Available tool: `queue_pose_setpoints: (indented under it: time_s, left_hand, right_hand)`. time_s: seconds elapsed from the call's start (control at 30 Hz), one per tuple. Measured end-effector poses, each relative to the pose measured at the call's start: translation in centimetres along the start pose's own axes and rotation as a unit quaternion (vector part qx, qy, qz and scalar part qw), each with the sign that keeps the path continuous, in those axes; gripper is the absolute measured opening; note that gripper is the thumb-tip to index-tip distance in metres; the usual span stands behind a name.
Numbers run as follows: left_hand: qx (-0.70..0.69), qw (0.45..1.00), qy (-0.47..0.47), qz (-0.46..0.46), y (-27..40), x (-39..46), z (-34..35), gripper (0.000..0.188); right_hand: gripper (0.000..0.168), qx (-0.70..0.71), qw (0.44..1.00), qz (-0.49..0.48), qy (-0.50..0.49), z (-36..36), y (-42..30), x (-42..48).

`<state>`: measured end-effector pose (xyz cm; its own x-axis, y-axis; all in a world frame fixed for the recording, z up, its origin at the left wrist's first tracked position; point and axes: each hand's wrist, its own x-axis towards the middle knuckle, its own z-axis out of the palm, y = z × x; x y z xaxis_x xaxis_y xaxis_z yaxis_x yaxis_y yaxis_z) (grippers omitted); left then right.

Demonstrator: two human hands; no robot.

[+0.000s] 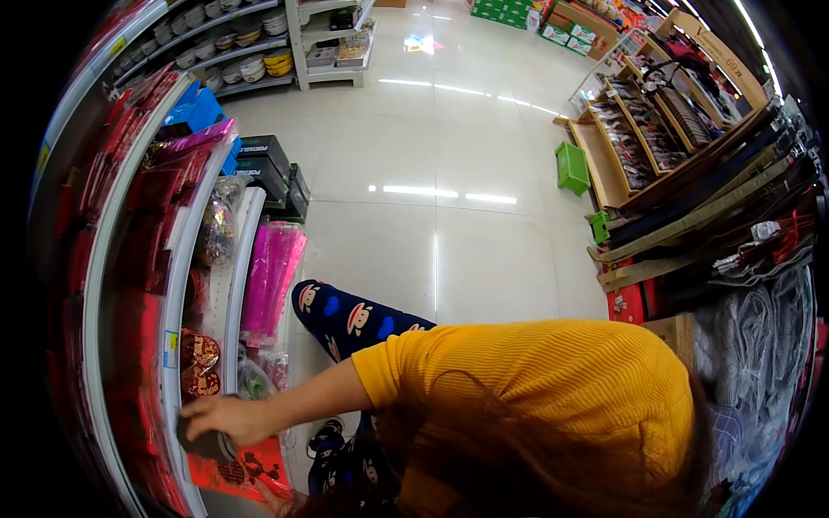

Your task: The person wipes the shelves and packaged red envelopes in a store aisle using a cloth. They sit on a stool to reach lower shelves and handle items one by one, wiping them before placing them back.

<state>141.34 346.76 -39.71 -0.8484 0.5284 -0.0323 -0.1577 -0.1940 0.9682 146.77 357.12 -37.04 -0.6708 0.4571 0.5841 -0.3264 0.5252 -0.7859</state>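
My right hand reaches to the lower shelf at the left, its fingers bent and slightly blurred. Just beneath those fingers is a dark flat item; whether they grip it is unclear. Below it in the picture lies a flat red packet with a dark printed pattern. My left hand has its fingers at the near edge of this packet, and the rest of that hand is cut off or covered by hair. Red-and-gold decorations in clear wrap sit just above my right hand.
Shelf edges run down the left, holding red packets and pink packages. Black boxes stand beyond. Tiled floor stretches ahead. At the right are hanging belts, a wooden display rack and a green basket.
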Motion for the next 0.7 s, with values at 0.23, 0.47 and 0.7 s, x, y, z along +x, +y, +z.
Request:
queue_pose_setpoints:
  time_s: [0.23,0.47,0.7]
  left_hand:
    - [0.020,1.000,0.003,-0.015,-0.6,0.2,-0.2,0.048]
    - [-0.007,0.997,0.070,-0.012,0.6,-0.3,-6.5,0.048]
    - [-0.118,0.989,0.076,-0.040,4.3,-2.7,-5.7,0.043]
  right_hand:
    - [0.036,0.009,0.993,-0.046,-0.109,2.6,0.3,-3.8]
    - [0.038,0.090,0.990,-0.073,-0.081,3.4,1.0,-3.4]
    - [0.055,0.028,0.989,0.142,0.021,-1.4,2.9,-2.4]
